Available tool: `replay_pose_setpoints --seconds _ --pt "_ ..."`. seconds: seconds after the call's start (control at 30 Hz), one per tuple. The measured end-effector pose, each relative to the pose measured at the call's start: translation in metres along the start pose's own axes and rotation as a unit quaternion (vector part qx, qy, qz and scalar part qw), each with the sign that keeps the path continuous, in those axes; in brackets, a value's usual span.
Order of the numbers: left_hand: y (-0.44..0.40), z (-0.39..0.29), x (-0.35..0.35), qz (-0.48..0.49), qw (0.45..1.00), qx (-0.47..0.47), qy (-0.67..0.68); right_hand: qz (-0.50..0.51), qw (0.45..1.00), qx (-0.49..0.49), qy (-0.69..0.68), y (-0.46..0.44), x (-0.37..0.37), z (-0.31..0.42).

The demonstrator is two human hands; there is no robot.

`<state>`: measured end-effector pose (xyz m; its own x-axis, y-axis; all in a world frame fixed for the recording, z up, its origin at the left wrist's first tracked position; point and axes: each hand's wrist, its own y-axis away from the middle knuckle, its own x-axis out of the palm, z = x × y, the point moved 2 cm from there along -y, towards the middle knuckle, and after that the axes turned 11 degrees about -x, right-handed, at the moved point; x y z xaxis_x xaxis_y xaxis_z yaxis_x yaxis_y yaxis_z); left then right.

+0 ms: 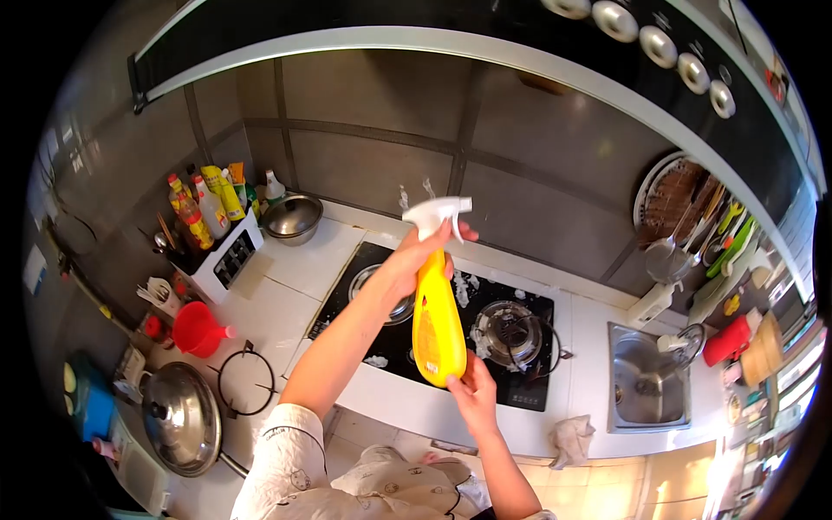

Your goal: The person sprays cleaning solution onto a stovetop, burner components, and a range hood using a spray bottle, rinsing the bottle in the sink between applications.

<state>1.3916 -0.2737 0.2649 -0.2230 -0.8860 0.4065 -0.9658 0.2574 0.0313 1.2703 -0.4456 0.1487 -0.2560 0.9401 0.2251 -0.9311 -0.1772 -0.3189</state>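
A yellow spray bottle (439, 329) with a white trigger head (436, 214) is held upright, slightly tilted, above the stove. My left hand (418, 260) is wrapped round its neck just below the trigger. At the bottle's base, my right hand (475, 397) grips the lower right edge with its fingers. Beneath is a black glass gas stove (399, 351) with white foam spread over parts of it, mostly around the right burner (510, 334). The bottle partly covers the middle of the stove, and the left burner (374, 290) shows behind my left wrist.
Left counter: a pot grate (245, 381), a red plastic ladle (198, 330), a lidded wok (182, 419), a lidded metal bowl (293, 218) and a rack of bottles (227, 251). Right: a sink (650, 381) and a cloth (572, 440) at the counter edge. A range hood (390, 36) hangs overhead.
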Motion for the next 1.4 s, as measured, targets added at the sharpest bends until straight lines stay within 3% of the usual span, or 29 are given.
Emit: replay_pose_setpoints --seconds 0.13,0.33,0.47,0.57,0.67,0.77,1.1,1.2,1.4 --pt "-0.009 -0.058 -0.009 -0.033 0.996 0.082 -0.024 -0.012 0.988 0.104 0.110 -0.003 -0.044 -0.004" --pt "-0.026 -0.145 -0.042 0.022 0.982 0.186 0.037 -0.011 0.941 0.242 0.235 0.029 -0.108 -0.018" --pt "-0.040 -0.196 -0.052 0.046 0.971 0.232 0.022 -0.041 0.929 0.262 0.259 0.036 -0.100 -0.011" --pt "-0.046 -0.218 -0.054 0.074 0.977 0.199 0.031 -0.061 0.931 0.253 0.254 0.036 -0.082 -0.010" --pt "-0.064 -0.229 -0.061 0.026 0.971 0.232 0.053 -0.052 0.937 0.242 0.245 0.030 -0.058 -0.016" --pt "-0.073 -0.234 -0.065 -0.013 0.974 0.207 0.087 -0.052 0.936 0.252 0.241 0.029 -0.044 -0.023" --pt "-0.084 -0.237 -0.064 0.100 0.977 0.189 -0.016 -0.027 0.932 0.272 0.238 0.019 -0.030 -0.032" --pt "-0.085 -0.238 -0.067 0.088 0.987 0.103 -0.089 -0.027 0.934 0.276 0.228 0.018 -0.028 -0.033" --pt "-0.075 -0.240 -0.066 0.006 0.989 0.137 -0.053 0.000 0.935 0.281 0.217 0.018 -0.019 -0.041"
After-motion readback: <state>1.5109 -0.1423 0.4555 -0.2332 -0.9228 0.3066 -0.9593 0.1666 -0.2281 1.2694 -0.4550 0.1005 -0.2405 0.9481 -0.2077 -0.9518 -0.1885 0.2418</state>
